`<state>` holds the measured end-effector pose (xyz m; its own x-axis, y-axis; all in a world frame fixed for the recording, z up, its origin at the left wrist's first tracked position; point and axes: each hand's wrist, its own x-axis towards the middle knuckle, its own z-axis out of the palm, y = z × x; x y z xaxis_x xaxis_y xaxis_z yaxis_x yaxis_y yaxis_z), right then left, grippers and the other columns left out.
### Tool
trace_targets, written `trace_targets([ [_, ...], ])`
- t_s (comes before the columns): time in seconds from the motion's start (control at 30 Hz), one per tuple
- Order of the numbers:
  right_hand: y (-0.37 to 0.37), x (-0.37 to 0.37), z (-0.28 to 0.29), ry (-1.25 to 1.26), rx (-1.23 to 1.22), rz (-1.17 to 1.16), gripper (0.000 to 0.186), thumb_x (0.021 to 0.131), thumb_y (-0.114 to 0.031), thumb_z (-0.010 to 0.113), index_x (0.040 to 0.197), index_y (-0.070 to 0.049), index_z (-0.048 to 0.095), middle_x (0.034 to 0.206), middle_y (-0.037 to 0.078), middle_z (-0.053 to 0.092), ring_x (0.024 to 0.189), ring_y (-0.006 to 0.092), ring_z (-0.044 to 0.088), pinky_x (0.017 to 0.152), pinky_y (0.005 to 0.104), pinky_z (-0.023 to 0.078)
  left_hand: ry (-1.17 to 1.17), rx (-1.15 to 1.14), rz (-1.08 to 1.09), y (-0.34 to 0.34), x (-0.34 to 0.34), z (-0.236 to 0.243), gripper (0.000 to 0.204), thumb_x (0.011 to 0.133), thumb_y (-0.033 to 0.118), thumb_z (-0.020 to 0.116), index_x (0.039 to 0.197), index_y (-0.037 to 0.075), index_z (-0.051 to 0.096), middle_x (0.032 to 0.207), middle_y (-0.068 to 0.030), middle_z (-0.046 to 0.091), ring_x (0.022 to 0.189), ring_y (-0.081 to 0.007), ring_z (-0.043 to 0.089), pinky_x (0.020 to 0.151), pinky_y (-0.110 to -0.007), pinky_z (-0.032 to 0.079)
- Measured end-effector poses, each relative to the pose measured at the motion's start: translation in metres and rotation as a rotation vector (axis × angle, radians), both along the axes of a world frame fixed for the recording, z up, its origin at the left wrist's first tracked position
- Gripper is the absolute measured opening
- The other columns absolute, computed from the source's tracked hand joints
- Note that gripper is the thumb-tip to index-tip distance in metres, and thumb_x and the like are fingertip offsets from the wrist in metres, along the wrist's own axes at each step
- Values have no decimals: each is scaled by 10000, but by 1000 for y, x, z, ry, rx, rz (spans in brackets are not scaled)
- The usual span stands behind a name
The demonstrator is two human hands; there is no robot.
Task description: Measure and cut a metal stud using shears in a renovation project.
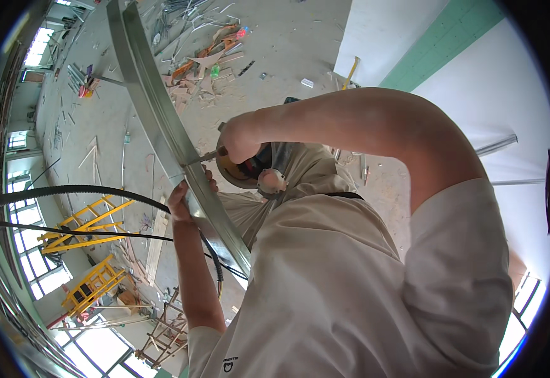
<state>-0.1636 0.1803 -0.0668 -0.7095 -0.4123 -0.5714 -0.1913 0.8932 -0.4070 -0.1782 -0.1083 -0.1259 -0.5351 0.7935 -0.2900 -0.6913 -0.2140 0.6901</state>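
Note:
A long, shiny metal channel (161, 113) slants from the upper left down to my waist. My left hand (180, 200) is wrapped round its edge near the middle, thumb on the near side and fingertips on the far side. My right hand (242, 138) is closed round a hand tool with a narrow metal end (208, 156), which meets the channel just above my left hand. The tool's handle is mostly hidden in my fist, so its kind is unclear. Below my right hand, a round yellow-brown and dark object (234, 171) shows partly in front of my trousers.
A black corrugated hose (86, 189) and a thinner black cable (98, 232) pass from the left behind the channel. Yellow metal frames (95, 283) stand at lower left. Wood offcuts (193, 75) and metal strips litter the floor ahead. A white and green wall (426, 50) rises at right.

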Motion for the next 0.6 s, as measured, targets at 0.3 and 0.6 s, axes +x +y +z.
trace_targets([
  [0.3, 82, 10, 13, 53, -338, -276, 358, 913, -371, 670, 893, -17, 717, 770, 87, 655, 604, 239, 541, 523, 366, 442, 46, 137, -1, -6, 3, 4, 838, 881, 546, 698, 1444, -51, 531, 1219, -235, 666, 1025, -340, 668, 921, -448, 531],
  [0.6, -24, -98, 119, 287, -1305, -913, 391, 864, -387, 802, 815, -14, 700, 679, 41, 616, 553, 150, 548, 522, 319, 460, 64, 393, -58, -6, 21, 13, 931, 843, 661, 716, 1402, -68, 562, 1098, -275, 675, 913, -366, 684, 906, -508, 563],
])
